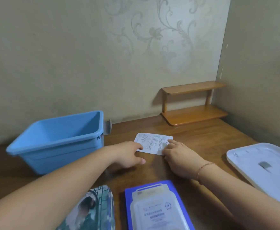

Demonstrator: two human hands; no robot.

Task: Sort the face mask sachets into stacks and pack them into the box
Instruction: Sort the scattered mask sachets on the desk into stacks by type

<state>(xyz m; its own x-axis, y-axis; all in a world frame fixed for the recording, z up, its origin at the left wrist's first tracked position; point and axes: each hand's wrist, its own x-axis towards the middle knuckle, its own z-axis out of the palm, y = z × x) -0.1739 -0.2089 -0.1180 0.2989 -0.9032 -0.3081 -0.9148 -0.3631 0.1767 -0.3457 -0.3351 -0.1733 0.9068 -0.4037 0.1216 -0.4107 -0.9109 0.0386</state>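
Observation:
A white face mask sachet [152, 142] with printed text lies flat on the wooden table, past the middle. My left hand [127, 154] touches its left edge with the fingertips. My right hand [179, 155] rests on its right end, fingers stretched over the corner. Near me lies a blue-and-white sachet stack [156, 208], and to its left a teal patterned sachet stack [92, 208], partly under my left forearm. The open blue plastic box [59, 141] stands at the left and looks empty.
A white lid [267, 163] with a grey latch lies at the right table edge. A small two-tier wooden shelf [192, 103] stands in the back right corner against the wall. The wallpapered wall runs close behind the box.

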